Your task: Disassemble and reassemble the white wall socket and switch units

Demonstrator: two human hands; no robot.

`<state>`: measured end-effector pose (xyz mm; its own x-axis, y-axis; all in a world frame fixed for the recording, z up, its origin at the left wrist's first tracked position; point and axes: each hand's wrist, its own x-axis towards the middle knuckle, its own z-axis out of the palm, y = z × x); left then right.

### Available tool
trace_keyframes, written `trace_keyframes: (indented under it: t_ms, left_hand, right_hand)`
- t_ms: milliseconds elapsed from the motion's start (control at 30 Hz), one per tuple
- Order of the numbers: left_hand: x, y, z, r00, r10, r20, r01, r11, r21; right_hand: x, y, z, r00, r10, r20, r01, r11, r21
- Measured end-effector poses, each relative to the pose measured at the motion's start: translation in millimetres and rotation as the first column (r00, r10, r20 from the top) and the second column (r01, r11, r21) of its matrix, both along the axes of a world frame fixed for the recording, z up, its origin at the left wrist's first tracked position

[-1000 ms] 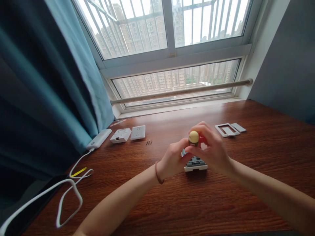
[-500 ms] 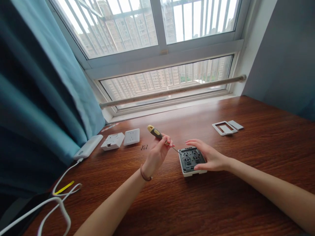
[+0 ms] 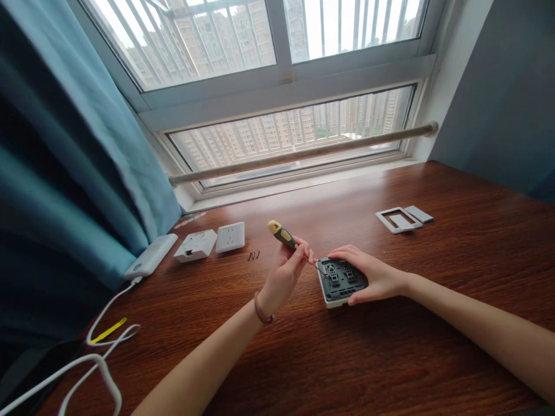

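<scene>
My left hand (image 3: pixel 287 273) is closed around a screwdriver (image 3: pixel 282 234) with a yellow and dark grey handle. The handle leans up to the left, and the shaft slopes down to the right. Its tip meets the left part of a wall switch (image 3: pixel 341 292), which has a dark inner face and a white base. The switch lies flat on the table. My right hand (image 3: pixel 381 276) grips it from the right, thumb at the near edge and fingers along the far edge. Several small screws (image 3: pixel 254 255) lie left of my left hand.
A white socket panel (image 3: pixel 230 237) and a white back box (image 3: pixel 196 245) sit at the left. At the far right lie a white frame (image 3: pixel 387 222) and loose cover plates (image 3: pixel 419 213). A white power bank (image 3: pixel 151 256) with a cable (image 3: pixel 107 297) rests near the blue curtain (image 3: pixel 99 144).
My right hand has closed in on the switch, which it now grips. My left hand and the screwdriver have shifted slightly right, with the handle standing a little steeper. The view has tilted slightly.
</scene>
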<state>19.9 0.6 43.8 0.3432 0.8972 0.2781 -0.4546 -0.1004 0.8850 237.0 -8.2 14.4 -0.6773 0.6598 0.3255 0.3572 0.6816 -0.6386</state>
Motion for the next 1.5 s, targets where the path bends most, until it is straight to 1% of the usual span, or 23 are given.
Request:
trace_keyframes:
  t_ms: [67, 267, 400, 500, 567, 667, 800, 900, 967, 1033, 1100, 1200, 1267, 1333, 1400, 1500]
  left_hand:
    - [-2, 0, -0.2, 0.999, 0.007, -0.038, -0.005, 0.999, 0.037]
    - [-6, -2, 5.2, 0.976, 0.036, -0.216, -0.004, 0.989, 0.146]
    - [-7, -4, 8.7, 0.966, 0.142, -0.214, -0.093, 0.97, 0.223]
    - [-9, -3, 11.5, 0.953, 0.168, -0.251, -0.111, 0.967, 0.228]
    - [-12, -3, 14.6, 0.937, 0.147, -0.319, -0.083, 0.975, 0.204]
    - [-15, -4, 20.3, 0.922, 0.078, -0.379, -0.017, 0.986, 0.163]
    - [-17, -3, 23.9, 0.921, -0.012, -0.388, 0.082, 0.983, 0.166]
    - [-17, -1, 21.7, 0.922, -0.026, -0.385, 0.103, 0.978, 0.18]
    - [-15, 0, 18.8, 0.929, 0.019, -0.37, 0.06, 0.977, 0.202]
    - [-13, -1, 15.8, 0.937, 0.09, -0.338, -0.015, 0.976, 0.218]
    - [-11, -2, 13.5, 0.928, 0.161, -0.336, -0.082, 0.968, 0.236]
    - [-9, -3, 11.7, 0.872, 0.276, -0.405, -0.145, 0.935, 0.325]
    - [-9, -4, 11.6, 0.839, 0.33, -0.434, -0.168, 0.914, 0.37]
    - [-9, -5, 12.5, 0.837, 0.337, -0.43, -0.183, 0.914, 0.361]
    - [-8, -7, 13.9, 0.86, 0.3, -0.413, -0.18, 0.935, 0.305]
    - [-5, -11, 16.1, 0.911, 0.151, -0.384, -0.102, 0.984, 0.145]
  right_hand:
    - [0, 0, 0, 1.0, 0.0, -0.001, 0.0, 1.0, -0.003]
    - [0, 0, 1, 1.0, 0.003, 0.001, -0.003, 1.0, 0.0]
    - [0, 0, 0, 1.0, -0.001, 0.004, 0.001, 1.0, 0.004]
    - [0, 0, -2, 1.0, -0.001, -0.004, 0.001, 1.0, 0.009]
    - [0, 0, -2, 1.0, 0.001, -0.01, -0.001, 1.0, 0.009]
    - [0, -1, -1, 1.0, 0.001, -0.011, -0.001, 1.0, 0.005]
    - [0, -1, 0, 1.0, -0.001, 0.0, 0.001, 1.0, -0.003]
    - [0, -1, 0, 1.0, -0.001, -0.004, 0.001, 1.0, 0.0]
    - [0, 0, -1, 1.0, -0.004, -0.006, 0.004, 1.0, 0.003]
    - [0, 0, -2, 1.0, -0.005, -0.006, 0.005, 1.0, 0.007]
    - [0, 0, -3, 1.0, -0.004, -0.006, 0.004, 1.0, 0.014]
    - [0, 0, -4, 1.0, -0.004, -0.006, 0.004, 1.0, 0.021]
    - [0, 0, -4, 1.0, -0.006, -0.006, 0.007, 1.0, 0.024]
    - [0, 0, -4, 1.0, -0.009, -0.004, 0.009, 1.0, 0.023]
    - [0, 0, -3, 1.0, -0.008, -0.003, 0.008, 1.0, 0.02]
    - [0, 0, -2, 1.0, -0.006, -0.008, 0.006, 1.0, 0.017]
